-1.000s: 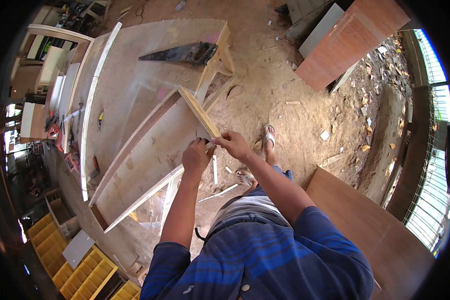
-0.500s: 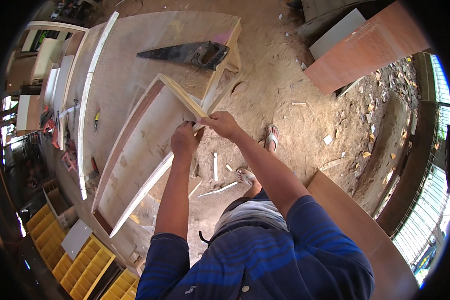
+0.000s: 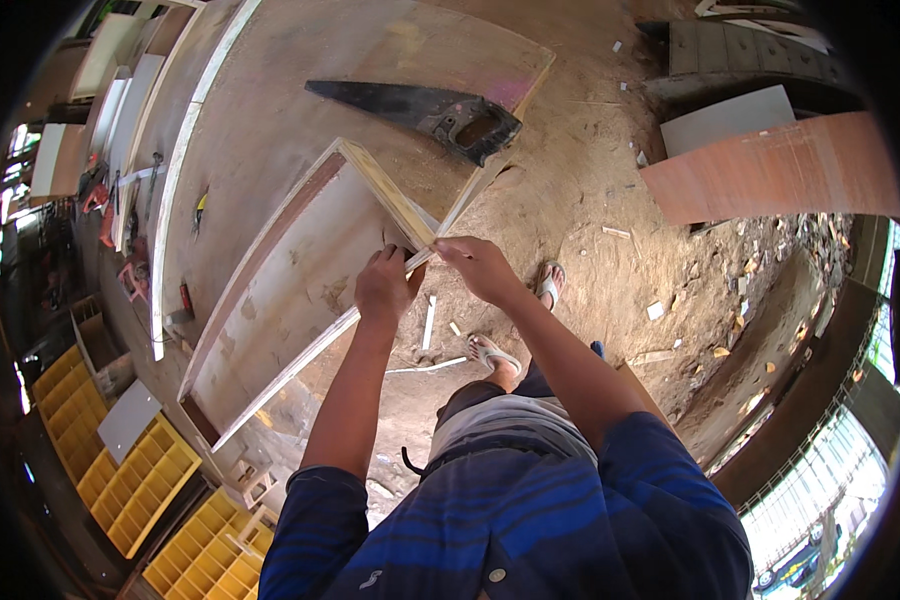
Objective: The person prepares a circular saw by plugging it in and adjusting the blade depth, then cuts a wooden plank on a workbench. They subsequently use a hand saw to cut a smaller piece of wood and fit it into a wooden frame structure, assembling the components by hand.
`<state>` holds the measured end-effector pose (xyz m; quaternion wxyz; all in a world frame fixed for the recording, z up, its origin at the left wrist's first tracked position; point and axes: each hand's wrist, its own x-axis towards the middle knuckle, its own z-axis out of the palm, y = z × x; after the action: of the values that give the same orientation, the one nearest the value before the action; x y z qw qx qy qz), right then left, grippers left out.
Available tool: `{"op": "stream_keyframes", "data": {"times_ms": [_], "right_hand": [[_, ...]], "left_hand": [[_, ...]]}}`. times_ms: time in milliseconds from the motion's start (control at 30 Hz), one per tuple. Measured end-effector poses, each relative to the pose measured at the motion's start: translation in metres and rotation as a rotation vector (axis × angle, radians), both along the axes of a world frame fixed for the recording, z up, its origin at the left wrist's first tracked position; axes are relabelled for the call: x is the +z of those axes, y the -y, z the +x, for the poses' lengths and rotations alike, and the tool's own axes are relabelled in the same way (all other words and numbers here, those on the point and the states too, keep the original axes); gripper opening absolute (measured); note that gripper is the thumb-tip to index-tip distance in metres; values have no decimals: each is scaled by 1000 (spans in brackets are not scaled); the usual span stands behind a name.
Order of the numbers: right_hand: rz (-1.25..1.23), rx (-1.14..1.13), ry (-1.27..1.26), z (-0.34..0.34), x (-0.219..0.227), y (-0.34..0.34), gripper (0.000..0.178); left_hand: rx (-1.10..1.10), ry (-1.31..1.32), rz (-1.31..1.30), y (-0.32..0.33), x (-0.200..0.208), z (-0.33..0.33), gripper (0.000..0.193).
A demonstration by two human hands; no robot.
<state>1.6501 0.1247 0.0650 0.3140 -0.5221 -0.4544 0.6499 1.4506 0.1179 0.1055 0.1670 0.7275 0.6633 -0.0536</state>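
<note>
A long, shallow wooden frame [image 3: 385, 193] with a pale panel inside lies slanted over the worktable [image 3: 270, 90]. My left hand [image 3: 382, 285] is closed around its near long strip, close to the right corner. At that same corner my right hand [image 3: 480, 270] pinches the end of the wood between thumb and fingers. Some of the left fingertips are hidden behind the strip. Beyond the frame, a handsaw [image 3: 400, 105] with a black handle rests flat on the tabletop, touched by neither hand.
A long white strip [image 3: 192, 115] lies along the table's left part, near red-handled tools [image 3: 100, 200]. Yellow compartment trays [image 3: 155, 480] stand at lower left. Reddish-brown board [image 3: 770, 170] leans at right. Wood scraps [image 3: 428, 322] litter the dirt floor around my sandalled feet.
The view has shifted and turned a little. Both hands keep hold of the frame's corner, and the right hand sits slightly farther out at its end. The saw stays on the table.
</note>
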Motion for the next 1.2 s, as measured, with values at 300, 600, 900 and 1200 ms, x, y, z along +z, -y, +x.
{"op": "stream_keyframes", "data": {"times_ms": [300, 600, 900, 1200], "right_hand": [[151, 79, 170, 4, 12, -4, 43], [81, 80, 451, -15, 26, -18, 40], [175, 195, 766, -24, 41, -33, 42], [302, 164, 760, -16, -29, -54, 43]], "left_hand": [[-22, -11, 51, -2, 0, -1, 35], [11, -6, 22, 0, 1, 0, 36], [48, -2, -61, -8, -6, -2, 50], [3, 895, 413, 85, 108, 28, 31]]}}
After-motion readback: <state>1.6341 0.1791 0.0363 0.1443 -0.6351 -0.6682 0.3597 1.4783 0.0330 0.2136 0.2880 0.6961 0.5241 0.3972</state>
